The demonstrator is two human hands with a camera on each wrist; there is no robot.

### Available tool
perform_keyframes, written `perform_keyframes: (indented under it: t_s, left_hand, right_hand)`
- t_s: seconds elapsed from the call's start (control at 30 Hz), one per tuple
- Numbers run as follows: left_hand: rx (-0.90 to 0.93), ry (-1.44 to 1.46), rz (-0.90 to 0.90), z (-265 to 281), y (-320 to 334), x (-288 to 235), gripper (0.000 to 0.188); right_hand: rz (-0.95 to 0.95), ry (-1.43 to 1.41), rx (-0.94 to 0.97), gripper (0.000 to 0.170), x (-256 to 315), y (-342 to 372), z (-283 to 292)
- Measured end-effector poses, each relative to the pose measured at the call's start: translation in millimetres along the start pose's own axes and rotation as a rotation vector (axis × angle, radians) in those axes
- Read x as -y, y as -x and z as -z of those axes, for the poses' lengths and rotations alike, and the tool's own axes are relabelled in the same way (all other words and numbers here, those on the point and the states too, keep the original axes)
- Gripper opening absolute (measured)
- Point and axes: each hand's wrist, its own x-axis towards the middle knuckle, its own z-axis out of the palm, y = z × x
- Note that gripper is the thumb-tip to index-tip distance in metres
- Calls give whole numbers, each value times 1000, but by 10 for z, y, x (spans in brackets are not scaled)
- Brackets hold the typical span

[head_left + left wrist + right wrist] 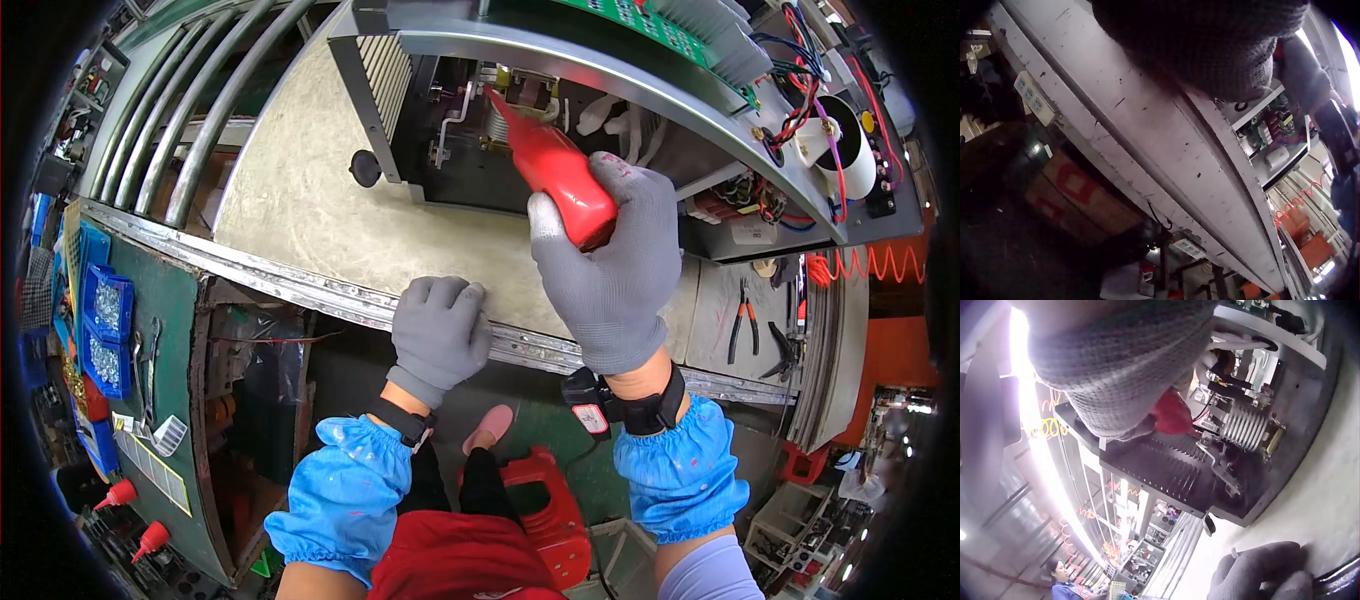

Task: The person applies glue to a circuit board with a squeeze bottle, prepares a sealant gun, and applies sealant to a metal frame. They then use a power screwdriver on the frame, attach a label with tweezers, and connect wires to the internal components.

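My gloved right hand point(620, 270) grips a red squeeze bottle point(568, 185) with a pointed nozzle. The bottle is tilted, its tip reaching into the open side of a dark metal equipment housing point(385, 110). Inside, the nozzle tip overlaps a bent metal bar point(455, 120) near a coil point(1244, 428), which the right wrist view shows more closely. My left hand point(440, 335), also in a grey glove, rests at the front edge of the workbench point(320, 235); its fingers are loosely curled and hold nothing.
Pliers with orange handles point(743, 322) lie on the bench at right. A green circuit board point(640, 25) and wiring top the housing. Metal rollers point(215, 120) stand at left. A green side table point(165, 300) carries blue bins point(105, 360) of small parts, wrenches point(150, 370) and more red bottles point(152, 540).
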Motion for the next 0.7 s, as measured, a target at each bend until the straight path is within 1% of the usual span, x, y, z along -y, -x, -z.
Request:
perform_keyframes:
  t_s: [0.2, 0.4, 0.5, 0.7]
  left_hand:
    - [-32, -19, -11, -11, -6, -2, 26]
    - [-24, -23, -5, -10, -3, -8, 26]
    - [-28, -31, 4, -12, -3, -14, 26]
    - [-33, -37, 5, -28, 8, -8, 27]
  right_hand:
    - [-48, 3, 31, 46, 31, 17, -53]
    - [-88, -62, 144, 48, 34, 66, 10]
    - [-39, -76, 79, 49, 14, 143, 49]
    - [-100, -128, 167, 48, 64, 309, 27]
